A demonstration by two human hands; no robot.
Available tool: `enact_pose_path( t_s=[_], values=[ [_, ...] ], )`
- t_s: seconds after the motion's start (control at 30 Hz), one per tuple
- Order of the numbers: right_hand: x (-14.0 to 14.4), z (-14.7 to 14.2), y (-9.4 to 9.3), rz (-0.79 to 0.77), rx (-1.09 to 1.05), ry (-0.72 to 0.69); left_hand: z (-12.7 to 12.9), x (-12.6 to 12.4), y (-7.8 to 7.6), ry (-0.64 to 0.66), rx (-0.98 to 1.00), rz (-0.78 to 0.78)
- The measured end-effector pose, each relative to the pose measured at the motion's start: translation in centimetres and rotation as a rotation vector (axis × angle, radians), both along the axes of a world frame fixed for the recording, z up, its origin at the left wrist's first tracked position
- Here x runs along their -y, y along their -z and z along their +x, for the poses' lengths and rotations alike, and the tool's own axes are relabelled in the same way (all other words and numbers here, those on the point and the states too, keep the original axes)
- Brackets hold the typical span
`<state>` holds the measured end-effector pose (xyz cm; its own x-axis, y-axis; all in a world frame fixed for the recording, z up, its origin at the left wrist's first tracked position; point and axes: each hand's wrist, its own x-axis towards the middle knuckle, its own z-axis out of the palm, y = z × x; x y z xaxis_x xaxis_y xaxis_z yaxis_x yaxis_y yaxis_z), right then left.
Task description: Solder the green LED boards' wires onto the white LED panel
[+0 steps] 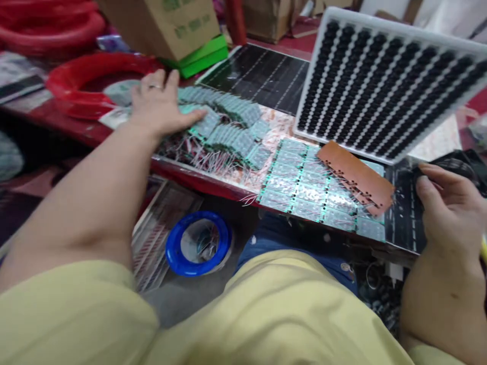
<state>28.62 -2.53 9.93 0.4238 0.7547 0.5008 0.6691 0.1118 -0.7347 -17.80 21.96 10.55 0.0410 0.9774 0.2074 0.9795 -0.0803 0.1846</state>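
My left hand [158, 104] is open, fingers spread, at the left end of overlapping rows of small green-grey circuit boards [236, 139] with thin white and red wires. Its thumb reaches over the nearest boards. At the table's right end my right hand [452, 205] is closed, thumb against the fingers, beside a dark object [458, 165]; what it grips is hidden. Between the hands lies a flat grid of wired boards [310, 192]. A brown board strip [357, 177] rests at a slant on that grid. Behind it a white-framed tray [388, 86] with rows of black round pieces stands tilted.
Red rings [64, 83] lie at the left, near a cardboard box [163, 25] on a green box [205, 56]. A black panel [262, 76] lies behind the boards. Below the table edge stands a blue-rimmed bucket [173, 253].
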Motion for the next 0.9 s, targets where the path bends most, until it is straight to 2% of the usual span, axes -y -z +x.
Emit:
enact_pose_path(
  t_s=[0.1,0.17,0.23,0.3,0.37,0.43,0.47,0.53,0.67,0.73,0.8,0.9],
  values=[
    [0.4,3.1,1.1,-0.265,0.224,0.163,-0.8,-1.2,1.2,0.034,0.046,-0.099],
    [0.2,4.4,2.2,-0.453,0.294,0.131,-0.9,-1.4,1.0,0.005,0.060,-0.158],
    [-0.6,5.1,3.4,-0.543,0.324,0.045,-0.1,-0.8,-0.1,-0.017,0.071,-0.135],
    [-1.7,5.5,4.4,-0.566,0.348,0.001,1.8,0.6,-1.7,0.021,0.065,-0.049],
    [-2.9,5.7,5.2,-0.572,0.378,-0.007,5.0,2.3,-2.9,0.138,0.056,0.021],
    [-3.9,5.9,5.8,-0.566,0.421,-0.001,9.0,4.1,-3.1,0.267,0.035,-0.024],
    [-4.3,6.0,5.9,-0.559,0.437,0.000,11.1,4.8,-2.7,0.327,0.014,-0.062],
    [-4.7,6.2,6.0,-0.544,0.413,-0.004,15.4,5.7,-1.2,0.527,-0.009,-0.167],
    [-4.7,6.7,5.9,-0.539,0.308,-0.002,22.7,5.4,2.6,0.715,0.045,-0.293],
    [-4.3,6.8,5.9,-0.567,0.317,0.034,25.7,5.4,3.9,0.766,0.084,-0.279],
    [-3.9,7.0,6.0,-0.630,0.271,0.060,28.2,6.4,4.5,0.845,0.109,-0.212],
    [-3.4,7.4,6.2,-0.678,0.142,0.072,31.4,9.9,4.5,1.033,0.075,-0.182]
  ],
)
